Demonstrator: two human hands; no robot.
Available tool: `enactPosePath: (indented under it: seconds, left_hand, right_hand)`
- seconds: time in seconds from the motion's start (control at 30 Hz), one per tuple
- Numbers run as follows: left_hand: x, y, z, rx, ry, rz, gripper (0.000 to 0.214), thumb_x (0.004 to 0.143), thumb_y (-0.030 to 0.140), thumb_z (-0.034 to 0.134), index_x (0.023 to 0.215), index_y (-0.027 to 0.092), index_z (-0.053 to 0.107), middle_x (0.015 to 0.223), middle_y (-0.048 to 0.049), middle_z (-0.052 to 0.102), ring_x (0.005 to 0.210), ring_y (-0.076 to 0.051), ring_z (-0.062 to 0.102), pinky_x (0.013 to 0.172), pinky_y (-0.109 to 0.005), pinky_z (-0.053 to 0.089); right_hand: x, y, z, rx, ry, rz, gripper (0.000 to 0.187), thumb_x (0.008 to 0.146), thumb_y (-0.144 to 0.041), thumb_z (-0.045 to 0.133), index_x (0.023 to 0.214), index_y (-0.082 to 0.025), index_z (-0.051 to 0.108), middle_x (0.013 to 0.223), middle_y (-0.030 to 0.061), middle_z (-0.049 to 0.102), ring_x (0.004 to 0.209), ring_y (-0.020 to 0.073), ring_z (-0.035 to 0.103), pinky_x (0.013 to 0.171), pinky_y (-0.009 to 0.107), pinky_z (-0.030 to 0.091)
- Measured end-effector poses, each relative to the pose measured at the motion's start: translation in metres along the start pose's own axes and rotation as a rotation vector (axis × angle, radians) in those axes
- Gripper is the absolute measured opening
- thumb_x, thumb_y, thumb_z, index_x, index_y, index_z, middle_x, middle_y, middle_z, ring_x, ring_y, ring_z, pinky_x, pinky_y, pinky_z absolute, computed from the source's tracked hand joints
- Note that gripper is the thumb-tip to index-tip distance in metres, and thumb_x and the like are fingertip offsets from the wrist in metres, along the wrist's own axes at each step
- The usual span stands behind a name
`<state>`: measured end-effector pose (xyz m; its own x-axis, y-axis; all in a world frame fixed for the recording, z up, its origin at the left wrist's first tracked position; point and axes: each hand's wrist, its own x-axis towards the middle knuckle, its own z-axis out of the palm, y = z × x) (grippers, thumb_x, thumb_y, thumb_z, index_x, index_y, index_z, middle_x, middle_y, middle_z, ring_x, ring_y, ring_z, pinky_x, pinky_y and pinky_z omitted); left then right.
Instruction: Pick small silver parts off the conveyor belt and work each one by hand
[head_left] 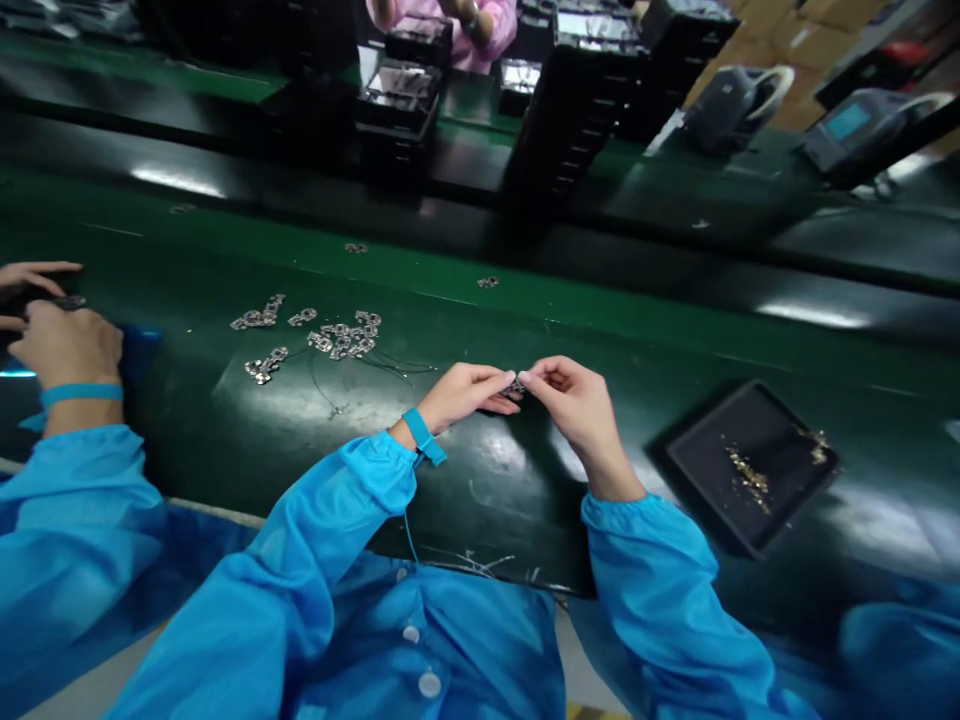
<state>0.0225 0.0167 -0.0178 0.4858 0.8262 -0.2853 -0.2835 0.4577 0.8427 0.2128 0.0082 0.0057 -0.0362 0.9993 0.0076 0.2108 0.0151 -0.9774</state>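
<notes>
Left hand [466,395] and right hand [571,403] are pinching one small part [514,388] together between fingertips; its shape is blurring out.

Green belt [600,320] lies open ahead; loose metal parts [330,335] crowd the left, a black tray [750,425] the right.

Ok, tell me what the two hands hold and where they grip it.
One small silvery metal piece, pinched at both ends: the left hand takes its left end, the right hand its right end.
</notes>
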Motion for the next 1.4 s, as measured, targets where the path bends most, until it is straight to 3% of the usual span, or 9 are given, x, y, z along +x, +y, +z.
enactPosePath:
  seconds: [0.07, 0.17, 0.27, 0.43, 0.57, 0.77, 1.4]
  left_hand:
    - [-0.002, -0.002, -0.001, 0.031, -0.021, 0.002, 0.04, 0.08, 0.033, 0.087, 0.107, 0.006, 0.076, 0.101, -0.0173, 0.078, 0.086, -0.023, 0.079, 0.089, -0.035, 0.063]
    - [-0.003, -0.003, 0.0, 0.02, 0.015, 0.031, 0.035, 0.08, 0.027, 0.086, 0.107, 0.006, 0.076, 0.101, -0.016, 0.079, 0.089, -0.023, 0.079, 0.093, -0.038, 0.063]
    - [-0.002, -0.003, 0.003, 0.001, 0.103, 0.08, 0.03, 0.082, 0.024, 0.084, 0.105, 0.007, 0.075, 0.099, -0.0143, 0.079, 0.087, -0.022, 0.078, 0.092, -0.04, 0.064]
    - [0.0, -0.004, 0.009, 0.015, 0.203, 0.1, 0.025, 0.083, 0.021, 0.082, 0.102, 0.007, 0.072, 0.094, -0.0133, 0.079, 0.083, -0.021, 0.079, 0.085, -0.037, 0.066]
    - [0.0, -0.006, 0.012, 0.053, 0.222, 0.1, 0.028, 0.083, 0.024, 0.082, 0.103, 0.007, 0.072, 0.094, -0.014, 0.079, 0.085, -0.022, 0.079, 0.08, -0.035, 0.067]
    - [-0.001, -0.005, 0.012, 0.08, 0.22, 0.108, 0.033, 0.079, 0.029, 0.084, 0.103, 0.008, 0.073, 0.094, -0.0143, 0.079, 0.087, -0.024, 0.079, 0.076, -0.033, 0.066]
    - [0.0, -0.004, 0.012, 0.152, 0.174, 0.133, 0.023, 0.077, 0.022, 0.079, 0.095, 0.008, 0.074, 0.083, -0.0088, 0.077, 0.071, -0.016, 0.075, 0.07, -0.028, 0.065]
  right_hand:
    - [-0.002, 0.002, 0.006, -0.079, -0.038, -0.017, 0.033, 0.083, -0.053, 0.077, 0.083, -0.021, 0.067, 0.075, 0.0025, 0.069, 0.067, 0.0169, 0.063, 0.062, 0.03, 0.05]
    - [-0.007, 0.0, 0.009, -0.196, -0.038, -0.044, 0.029, 0.094, -0.05, 0.063, 0.091, -0.021, 0.067, 0.082, 0.0039, 0.072, 0.072, 0.0181, 0.067, 0.065, 0.03, 0.051]
    - [-0.013, -0.002, 0.006, -0.352, -0.061, -0.07, 0.022, 0.094, -0.043, 0.064, 0.098, -0.021, 0.068, 0.086, 0.0043, 0.074, 0.071, 0.0176, 0.067, 0.064, 0.03, 0.05]
    - [-0.017, 0.002, 0.001, -0.598, -0.008, -0.268, 0.01, 0.092, -0.03, 0.065, 0.091, -0.022, 0.071, 0.081, 0.0045, 0.072, 0.068, 0.0177, 0.062, 0.064, 0.031, 0.044]
    - [-0.016, 0.007, 0.0, -0.607, -0.003, -0.348, 0.012, 0.094, -0.029, 0.062, 0.093, -0.022, 0.072, 0.076, 0.0035, 0.066, 0.069, 0.0179, 0.06, 0.064, 0.031, 0.043]
    - [-0.016, 0.005, 0.002, -0.586, 0.053, -0.359, 0.014, 0.094, -0.029, 0.061, 0.091, -0.022, 0.072, 0.069, 0.0014, 0.059, 0.065, 0.0166, 0.055, 0.062, 0.03, 0.041]
    - [-0.017, 0.004, 0.003, -0.594, 0.04, -0.334, 0.008, 0.091, -0.024, 0.061, 0.086, -0.021, 0.067, 0.069, 0.0008, 0.061, 0.065, 0.0158, 0.056, 0.061, 0.029, 0.04]
